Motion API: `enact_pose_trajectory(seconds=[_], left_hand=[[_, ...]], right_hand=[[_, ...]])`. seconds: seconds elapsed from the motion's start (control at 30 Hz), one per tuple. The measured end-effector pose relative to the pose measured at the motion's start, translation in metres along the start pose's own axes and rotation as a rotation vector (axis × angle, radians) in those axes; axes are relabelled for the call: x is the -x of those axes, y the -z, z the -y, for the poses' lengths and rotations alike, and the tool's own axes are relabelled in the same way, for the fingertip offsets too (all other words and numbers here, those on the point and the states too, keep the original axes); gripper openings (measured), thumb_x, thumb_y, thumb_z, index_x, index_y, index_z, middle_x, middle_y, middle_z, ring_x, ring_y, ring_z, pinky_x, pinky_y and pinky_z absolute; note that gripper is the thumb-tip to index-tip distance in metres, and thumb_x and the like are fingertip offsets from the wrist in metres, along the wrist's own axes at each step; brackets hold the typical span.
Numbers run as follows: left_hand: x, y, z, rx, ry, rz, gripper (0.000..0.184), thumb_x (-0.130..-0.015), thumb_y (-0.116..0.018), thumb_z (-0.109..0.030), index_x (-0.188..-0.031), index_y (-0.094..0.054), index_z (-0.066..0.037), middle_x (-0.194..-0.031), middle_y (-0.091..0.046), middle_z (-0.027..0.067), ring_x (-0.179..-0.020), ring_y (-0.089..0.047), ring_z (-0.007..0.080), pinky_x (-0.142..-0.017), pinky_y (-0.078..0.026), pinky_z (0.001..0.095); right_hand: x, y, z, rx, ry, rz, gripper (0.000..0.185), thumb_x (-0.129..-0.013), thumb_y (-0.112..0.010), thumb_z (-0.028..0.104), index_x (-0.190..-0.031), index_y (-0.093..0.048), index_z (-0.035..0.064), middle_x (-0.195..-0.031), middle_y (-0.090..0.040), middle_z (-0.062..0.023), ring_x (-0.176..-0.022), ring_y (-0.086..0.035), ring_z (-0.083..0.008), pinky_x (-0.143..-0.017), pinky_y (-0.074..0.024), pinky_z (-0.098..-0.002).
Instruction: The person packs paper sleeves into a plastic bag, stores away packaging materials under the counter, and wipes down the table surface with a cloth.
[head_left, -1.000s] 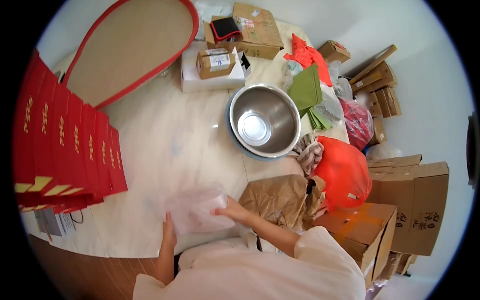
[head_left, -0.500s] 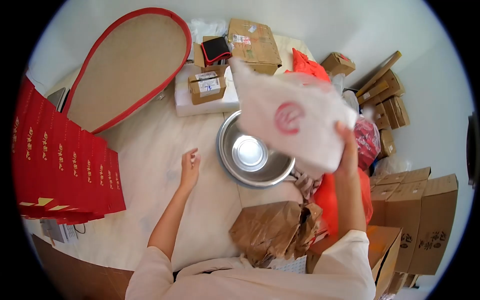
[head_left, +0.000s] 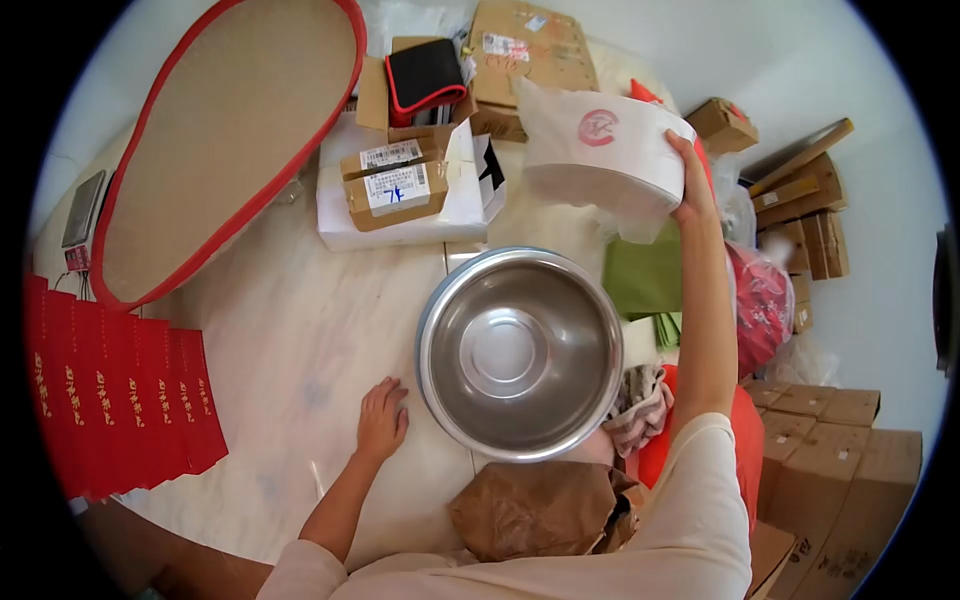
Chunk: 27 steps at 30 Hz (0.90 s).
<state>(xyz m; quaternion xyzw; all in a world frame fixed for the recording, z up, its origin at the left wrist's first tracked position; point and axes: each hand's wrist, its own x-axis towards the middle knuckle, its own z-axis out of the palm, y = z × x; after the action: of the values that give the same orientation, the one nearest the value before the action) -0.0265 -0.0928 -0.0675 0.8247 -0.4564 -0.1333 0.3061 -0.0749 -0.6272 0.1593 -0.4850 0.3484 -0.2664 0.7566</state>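
- Head view: the right hand [head_left: 690, 190] has its fingers closed on the edge of the white package [head_left: 605, 165], at one o'clock from the steel bowl [head_left: 520, 355].
- The left hand [head_left: 382, 420], empty, fingers loosely open, is at eight; crumpled brown paper [head_left: 535, 510] at six.

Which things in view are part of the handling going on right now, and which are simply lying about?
In use:
- white package with red mark, held in the right hand
- tabletop, under the empty left hand

Apparently lying about:
- steel basin
- crumpled brown paper
- small labelled carton
- red-rimmed panel
- gold-lettered red items
- green sheets
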Motion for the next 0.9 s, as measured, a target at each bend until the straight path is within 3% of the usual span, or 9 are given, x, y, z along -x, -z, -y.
enact_pose_trajectory(seconds=[0.1,0.2,0.3,0.47,0.6,0.67,0.7,0.77,0.9], left_hand=[[0.003,-0.004,0.001,-0.002,0.023,0.011,0.035,-0.074,-0.059,-0.004,-0.110,-0.055,-0.005,-0.124,-0.049,0.0121,-0.121,-0.043,0.0306,-0.102,-0.033,0.0447],[0.001,-0.003,0.005,-0.006,0.024,0.007,0.036,-0.073,-0.060,-0.004,-0.109,-0.056,-0.006,-0.123,-0.050,0.0120,-0.120,-0.045,0.0307,-0.100,-0.034,0.0455],[-0.001,-0.005,0.005,-0.013,0.039,0.037,0.037,-0.071,-0.062,-0.005,-0.108,-0.056,-0.007,-0.124,-0.049,0.0117,-0.118,-0.046,0.0308,-0.099,-0.035,0.0471],[-0.002,-0.009,0.000,-0.116,0.022,0.018,0.038,-0.070,-0.063,-0.006,-0.108,-0.056,-0.008,-0.125,-0.048,0.0118,-0.118,-0.046,0.0308,-0.099,-0.035,0.0468],[-0.001,-0.010,0.004,-0.105,0.007,0.007,0.039,-0.069,-0.063,-0.005,-0.108,-0.056,-0.007,-0.124,-0.048,0.0123,-0.119,-0.046,0.0312,-0.098,-0.035,0.0466],[0.003,-0.010,0.006,-0.090,-0.016,-0.016,0.039,-0.070,-0.062,-0.003,-0.108,-0.056,-0.007,-0.124,-0.048,0.0123,-0.119,-0.046,0.0311,-0.098,-0.036,0.0464],[0.003,-0.009,0.006,-0.087,-0.011,-0.018,0.039,-0.070,-0.062,-0.003,-0.108,-0.056,-0.007,-0.124,-0.048,0.0123,-0.119,-0.046,0.0311,-0.098,-0.036,0.0464],[0.001,-0.009,0.006,-0.065,-0.015,-0.001,0.038,-0.070,-0.061,-0.003,-0.108,-0.057,-0.007,-0.124,-0.049,0.0119,-0.119,-0.046,0.0308,-0.098,-0.036,0.0465],[0.000,-0.009,0.003,-0.056,-0.006,-0.024,0.038,-0.070,-0.061,-0.003,-0.107,-0.058,-0.007,-0.124,-0.049,0.0112,-0.119,-0.046,0.0303,-0.098,-0.036,0.0465]], right_hand=[[-0.063,0.036,-0.054,-0.037,-0.101,-0.001,0.057,-0.078,-0.068,0.031,-0.123,-0.051,0.0006,-0.115,-0.060,-0.0144,-0.099,-0.060,-0.0254,-0.086,-0.0486,-0.0371],[-0.105,0.051,-0.106,0.288,-0.234,-0.274,0.047,-0.078,-0.065,0.031,-0.117,-0.057,0.0059,-0.111,-0.062,-0.0103,-0.097,-0.061,-0.0254,-0.085,-0.0486,-0.0373],[-0.154,0.102,-0.142,0.193,-0.390,-0.116,0.047,-0.078,-0.064,0.034,-0.117,-0.057,0.0075,-0.110,-0.063,-0.0092,-0.097,-0.061,-0.0249,-0.084,-0.0484,-0.0370],[-0.175,0.085,-0.146,0.309,-0.334,-0.036,0.058,-0.076,-0.065,0.045,-0.120,-0.056,0.0095,-0.113,-0.061,-0.0090,-0.100,-0.059,-0.0242,-0.084,-0.0474,-0.0361],[-0.150,0.056,-0.141,0.389,-0.300,-0.149,0.064,-0.075,-0.065,0.048,-0.123,-0.054,0.0073,-0.119,-0.058,-0.0095,-0.104,-0.056,-0.0256,-0.089,-0.0441,-0.0327],[-0.168,0.075,-0.158,0.806,0.013,-0.399,0.062,-0.075,-0.068,0.042,-0.122,-0.053,0.0040,-0.113,-0.060,-0.0114,-0.104,-0.056,-0.0276,-0.090,-0.0439,-0.0356],[-0.164,0.070,-0.155,0.810,0.013,-0.394,0.062,-0.075,-0.068,0.042,-0.122,-0.053,0.0040,-0.113,-0.060,-0.0114,-0.104,-0.056,-0.0276,-0.090,-0.0439,-0.0356],[-0.146,0.047,-0.135,1.600,0.757,-0.330,0.069,-0.074,-0.071,0.041,-0.127,-0.047,0.0062,-0.118,-0.054,-0.0167,-0.112,-0.049,-0.0335,-0.097,-0.0380,-0.0415],[-0.086,-0.036,-0.149,1.701,1.165,0.296,0.090,-0.061,-0.079,0.044,-0.136,-0.038,0.0133,-0.132,-0.042,-0.0182,-0.121,-0.041,-0.0347,-0.102,-0.0316,-0.0455]])
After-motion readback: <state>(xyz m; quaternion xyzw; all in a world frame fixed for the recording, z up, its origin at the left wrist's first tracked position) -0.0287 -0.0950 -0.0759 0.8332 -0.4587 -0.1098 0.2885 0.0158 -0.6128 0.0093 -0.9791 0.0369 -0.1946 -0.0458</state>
